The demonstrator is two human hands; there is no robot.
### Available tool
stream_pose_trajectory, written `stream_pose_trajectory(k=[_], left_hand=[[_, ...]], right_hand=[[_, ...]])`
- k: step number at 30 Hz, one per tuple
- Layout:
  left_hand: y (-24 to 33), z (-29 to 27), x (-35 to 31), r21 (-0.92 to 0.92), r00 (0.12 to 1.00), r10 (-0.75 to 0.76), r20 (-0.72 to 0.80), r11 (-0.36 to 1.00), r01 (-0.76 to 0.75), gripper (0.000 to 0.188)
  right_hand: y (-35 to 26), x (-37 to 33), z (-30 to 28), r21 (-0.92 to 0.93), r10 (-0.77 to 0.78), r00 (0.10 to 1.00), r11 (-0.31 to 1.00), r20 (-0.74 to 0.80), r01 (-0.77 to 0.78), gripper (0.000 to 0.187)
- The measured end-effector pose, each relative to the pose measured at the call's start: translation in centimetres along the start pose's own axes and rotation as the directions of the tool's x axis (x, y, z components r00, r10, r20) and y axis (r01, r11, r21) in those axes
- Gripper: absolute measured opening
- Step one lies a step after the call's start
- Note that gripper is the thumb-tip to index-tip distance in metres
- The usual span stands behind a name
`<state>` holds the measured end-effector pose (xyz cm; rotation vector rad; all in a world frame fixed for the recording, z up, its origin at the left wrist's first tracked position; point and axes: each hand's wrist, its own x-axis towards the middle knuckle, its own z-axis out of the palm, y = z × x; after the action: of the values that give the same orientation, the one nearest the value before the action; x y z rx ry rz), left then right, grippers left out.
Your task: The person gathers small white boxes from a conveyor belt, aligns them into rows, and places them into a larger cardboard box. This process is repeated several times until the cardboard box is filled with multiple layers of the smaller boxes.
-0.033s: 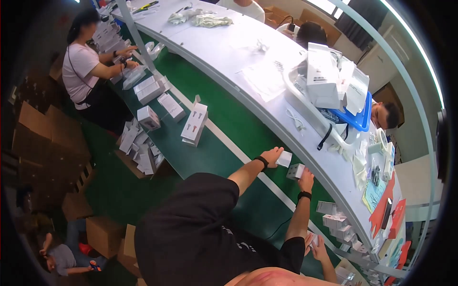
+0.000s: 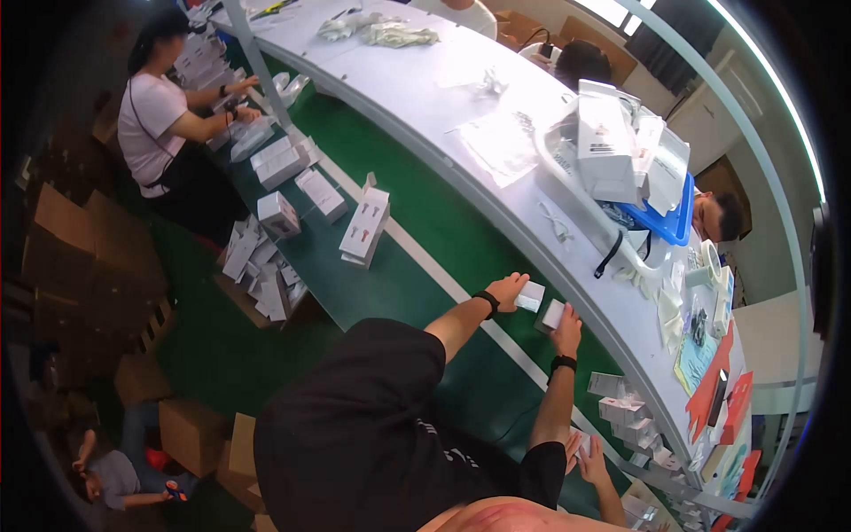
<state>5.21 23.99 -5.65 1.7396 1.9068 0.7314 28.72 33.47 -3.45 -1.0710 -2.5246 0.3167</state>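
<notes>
Above the green work surface, my left hand (image 2: pixel 507 291) is closed on a small white boxy piece (image 2: pixel 530 296), whose kind I cannot make out. Just to its right, my right hand (image 2: pixel 566 330) grips a small white box (image 2: pixel 554 314), its pale end facing up. The two pieces are close together but apart. Both wrists wear black bands. Left of my hands, a tall white carton (image 2: pixel 364 229) with small printed pictures stands on the green surface, its flap raised. Beside it are other white cartons (image 2: pixel 321 194).
A long white shelf (image 2: pixel 425 115) curves past my hands, carrying a blue tray (image 2: pixel 678 213) piled with packaging. At the left a co-worker (image 2: pixel 160 133) handles packets. Another person's hands (image 2: pixel 583 450) are close on my right, near stacked white boxes (image 2: pixel 625 412). Brown cartons (image 2: pixel 191 434) stand on the floor.
The box in my right hand has turned, so its printed face no longer shows and its plain end does. The left-hand piece has tilted slightly. My hands have hardly shifted.
</notes>
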Motion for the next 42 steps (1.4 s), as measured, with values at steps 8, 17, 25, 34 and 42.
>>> stream_pose_trajectory(k=[8, 17, 25, 34, 42], left_hand=[[-0.8, -10.0, -14.2, -0.465, 0.993, 0.115, 0.038, 0.881, -0.085, 0.061], [-10.3, -10.8, -23.3, -0.503, 0.992, -0.017, 0.125, 0.861, 0.078, 0.078], [-8.8, -12.5, -23.5, -0.474, 0.948, -0.134, 0.290, 0.840, 0.264, 0.081], [-11.5, -17.2, -26.4, -0.438, 0.940, -0.093, -0.329, 0.897, -0.065, 0.062], [-31.2, -35.9, -35.1, 0.777, 0.930, -0.003, -0.368, 0.548, 0.310, 0.067]], right_hand=[[-15.9, -8.5, -1.1, 0.186, 0.183, 0.972, 0.960, 0.150, -0.210, 0.088], [-26.8, -10.3, 3.8, 0.329, 0.177, 0.942, 0.905, 0.286, -0.270, 0.088], [-27.6, -11.4, 3.7, 0.390, 0.206, 0.921, 0.859, 0.330, -0.332, 0.079], [-29.9, -11.3, 1.6, 0.074, 0.108, 0.989, 0.990, 0.103, -0.116, 0.075], [-32.2, -10.3, 2.0, 0.017, 0.041, 0.978, 0.999, 0.203, -0.045, 0.076]])
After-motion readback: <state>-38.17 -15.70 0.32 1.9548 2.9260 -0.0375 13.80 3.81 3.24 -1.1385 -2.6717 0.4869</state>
